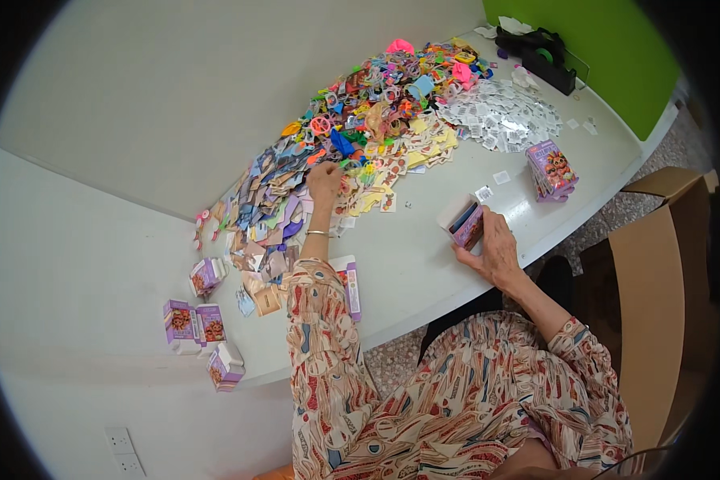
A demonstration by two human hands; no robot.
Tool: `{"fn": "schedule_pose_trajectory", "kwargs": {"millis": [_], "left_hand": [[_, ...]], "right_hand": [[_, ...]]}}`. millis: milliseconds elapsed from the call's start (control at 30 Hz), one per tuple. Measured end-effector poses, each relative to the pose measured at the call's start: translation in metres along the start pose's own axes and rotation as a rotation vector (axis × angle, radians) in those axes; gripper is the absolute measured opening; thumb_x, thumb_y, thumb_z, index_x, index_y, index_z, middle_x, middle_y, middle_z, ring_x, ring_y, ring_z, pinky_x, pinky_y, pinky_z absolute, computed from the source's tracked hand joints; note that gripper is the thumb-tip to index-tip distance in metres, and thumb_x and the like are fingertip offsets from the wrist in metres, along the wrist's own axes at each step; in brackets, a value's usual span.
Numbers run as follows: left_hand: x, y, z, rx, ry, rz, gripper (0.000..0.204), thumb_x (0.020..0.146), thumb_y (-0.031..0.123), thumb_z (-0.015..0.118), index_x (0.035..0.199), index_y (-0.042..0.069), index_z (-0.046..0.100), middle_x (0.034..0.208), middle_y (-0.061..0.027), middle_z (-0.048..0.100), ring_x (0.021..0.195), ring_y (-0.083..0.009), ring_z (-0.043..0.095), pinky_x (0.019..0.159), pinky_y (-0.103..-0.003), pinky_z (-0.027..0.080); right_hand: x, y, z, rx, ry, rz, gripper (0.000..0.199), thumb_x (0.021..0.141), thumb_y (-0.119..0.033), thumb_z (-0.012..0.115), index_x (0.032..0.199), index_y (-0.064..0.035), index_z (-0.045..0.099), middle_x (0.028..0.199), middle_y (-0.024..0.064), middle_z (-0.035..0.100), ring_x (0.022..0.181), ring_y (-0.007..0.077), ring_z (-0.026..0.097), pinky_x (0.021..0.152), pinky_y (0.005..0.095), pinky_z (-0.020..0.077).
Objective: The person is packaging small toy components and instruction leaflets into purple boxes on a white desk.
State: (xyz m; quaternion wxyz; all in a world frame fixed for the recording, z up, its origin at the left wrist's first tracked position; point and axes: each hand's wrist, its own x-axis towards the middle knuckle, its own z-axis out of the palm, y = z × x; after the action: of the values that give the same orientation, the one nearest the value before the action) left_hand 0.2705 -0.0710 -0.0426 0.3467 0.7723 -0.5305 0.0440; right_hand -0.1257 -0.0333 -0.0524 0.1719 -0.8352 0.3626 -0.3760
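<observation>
Likely box-filling: right hand (498, 250) grips open purple carton (468, 230); left hand (324, 182) curled at trinket pile (352, 104), contents unclear. Next probably needs a clean pick, then insertion.

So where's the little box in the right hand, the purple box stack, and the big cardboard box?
Little box (468, 230): head view, on its purple side.
Purple box stack (552, 166): head view, on the top box.
Big cardboard box (648, 320): head view, on its brown panel.

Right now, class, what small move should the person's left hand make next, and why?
Probably lift one piece from the multicoloured heap of small plastic trinkets: the bare left hand is at its edge, while the bare right hand holds an open purple cardboard box.
</observation>
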Motion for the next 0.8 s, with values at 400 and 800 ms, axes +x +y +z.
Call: {"fn": "schedule_pose_trajectory", "kwargs": {"millis": [400, 800], "left_hand": [[0.002, 0.068, -0.070, -0.772, -0.219, -0.198, 0.010, 0.083, 0.003, 0.065, 0.091, -0.003, 0.067, 0.079, -0.0045, 0.066, 0.068, -0.0111, 0.061, 0.064, -0.024, 0.051], [-0.056, 0.206, -0.064, -1.420, -0.695, -0.208, 0.014, 0.087, 0.001, 0.063, 0.101, -0.003, 0.063, 0.095, -0.0087, 0.065, 0.085, -0.0175, 0.065, 0.079, -0.030, 0.056]], "right_hand": [[-0.003, 0.001, 0.001, -0.060, 0.009, 0.010, 0.084, 0.067, -0.031, 0.078, 0.129, 0.0081, 0.036, 0.104, 0.0217, 0.054, 0.096, 0.0354, 0.053, 0.082, 0.0419, 0.0471], [0.001, -0.007, 0.000, -0.120, 0.027, 0.083, 0.075, 0.067, -0.036, 0.076, 0.119, 0.0055, 0.042, 0.094, 0.0189, 0.056, 0.089, 0.0334, 0.055, 0.078, 0.0404, 0.0477]]}}
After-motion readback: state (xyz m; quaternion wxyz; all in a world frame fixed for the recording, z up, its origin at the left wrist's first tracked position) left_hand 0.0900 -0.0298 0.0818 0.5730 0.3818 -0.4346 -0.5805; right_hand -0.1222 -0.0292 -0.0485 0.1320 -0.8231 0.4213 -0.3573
